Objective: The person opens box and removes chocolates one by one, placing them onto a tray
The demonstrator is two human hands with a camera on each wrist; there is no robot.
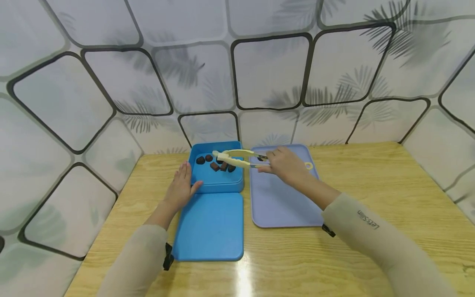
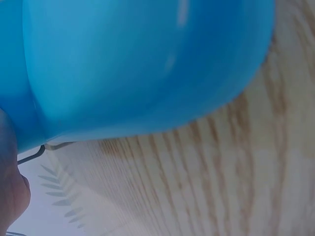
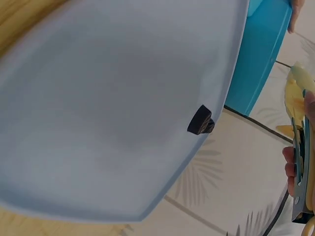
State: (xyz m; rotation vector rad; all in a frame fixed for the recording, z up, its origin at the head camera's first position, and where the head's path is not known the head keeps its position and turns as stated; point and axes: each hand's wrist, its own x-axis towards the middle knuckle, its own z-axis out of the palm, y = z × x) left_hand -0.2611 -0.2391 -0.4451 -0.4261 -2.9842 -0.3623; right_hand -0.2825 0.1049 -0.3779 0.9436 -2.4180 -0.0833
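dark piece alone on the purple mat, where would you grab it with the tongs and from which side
Probably across its short sides, coming from above. The dark piece lies alone on the mat near the far edge, so nothing crowds it. The right hand already holds the tongs right beside it.

i see a light wood-grain table (image 1: 371, 194) with a glossy top, a bright glare patch (image 1: 243, 276) near its front edge. walls (image 1: 271, 70) wrap it on three sides: pale panels, rounded black-outlined tiles, faint grey palm-leaf prints. lighting looks even and soft. floor not in view.
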